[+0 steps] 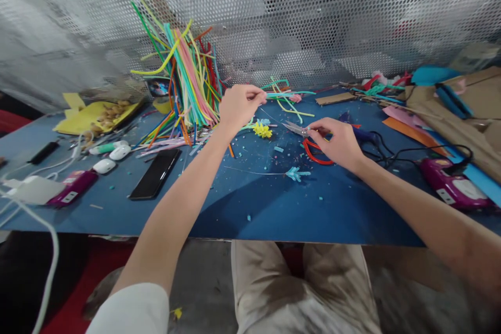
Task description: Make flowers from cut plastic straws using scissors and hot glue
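My left hand (240, 107) is closed in a pinch above the table, near several loose pipe cleaners (291, 107). A thin wire (268, 113) slants down from its fingertips; the pinched end is hidden. My right hand (338, 141) grips a pair of scissors (298, 129) near the pivot, with the blades pointing left towards the wire and the red handles under the palm. Below my left hand lie a fluffy yellow piece (262, 130) and a light blue one. A light blue pipe-cleaner sprig (297, 174) on a long thin wire rests nearer to me.
A tall bundle of coloured pipe cleaners (190, 78) stands at the back left against a perforated metal panel (313, 15). A black phone (155, 173) lies left. Purple devices (454, 182) with cables, cardboard (477, 94) and coloured sheets are right. Blue scraps dot the table (250, 198).
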The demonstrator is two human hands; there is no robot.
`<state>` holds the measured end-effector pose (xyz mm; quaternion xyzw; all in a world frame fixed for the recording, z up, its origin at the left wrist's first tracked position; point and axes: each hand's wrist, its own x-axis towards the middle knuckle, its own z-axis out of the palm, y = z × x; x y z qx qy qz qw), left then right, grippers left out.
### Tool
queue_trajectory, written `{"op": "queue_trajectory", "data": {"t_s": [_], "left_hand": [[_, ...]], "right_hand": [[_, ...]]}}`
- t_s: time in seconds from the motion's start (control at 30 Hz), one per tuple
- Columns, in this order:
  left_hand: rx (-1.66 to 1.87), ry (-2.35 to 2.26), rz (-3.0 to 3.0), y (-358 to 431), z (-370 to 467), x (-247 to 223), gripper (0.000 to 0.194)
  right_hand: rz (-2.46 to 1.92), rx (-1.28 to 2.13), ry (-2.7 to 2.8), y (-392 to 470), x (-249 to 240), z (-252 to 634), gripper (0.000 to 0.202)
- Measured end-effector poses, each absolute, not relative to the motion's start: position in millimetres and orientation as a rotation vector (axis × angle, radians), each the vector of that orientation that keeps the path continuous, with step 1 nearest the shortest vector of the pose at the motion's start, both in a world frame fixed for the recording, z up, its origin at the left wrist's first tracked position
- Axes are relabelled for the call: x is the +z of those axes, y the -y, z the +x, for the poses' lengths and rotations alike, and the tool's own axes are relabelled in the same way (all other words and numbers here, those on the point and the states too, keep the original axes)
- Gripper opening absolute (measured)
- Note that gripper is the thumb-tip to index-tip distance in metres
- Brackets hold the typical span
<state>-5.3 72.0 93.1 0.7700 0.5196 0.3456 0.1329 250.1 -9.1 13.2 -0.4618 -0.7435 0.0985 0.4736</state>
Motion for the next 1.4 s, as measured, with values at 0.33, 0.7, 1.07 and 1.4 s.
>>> {"op": "queue_trajectory", "data": {"t_s": [0.33,0.7,1.07,1.4], "left_hand": [[1.028,-1.069,1.546,0,36,34,0.033],[1.031,-1.079,1.578,17,36,15,0.038],[0.906,-0.997,1.589,13,31,13,0.040],[0.852,-0.983,1.737,15,30,19,0.035]], "right_hand": [[-1.061,0.943,1.421,17,12,232,0.026],[-1.008,0.979,1.475,23,14,229,0.022],[-0.960,1.067,1.486,21,13,230,0.019],[-0.992,0.942,1.595,22,15,234,0.022]]}}
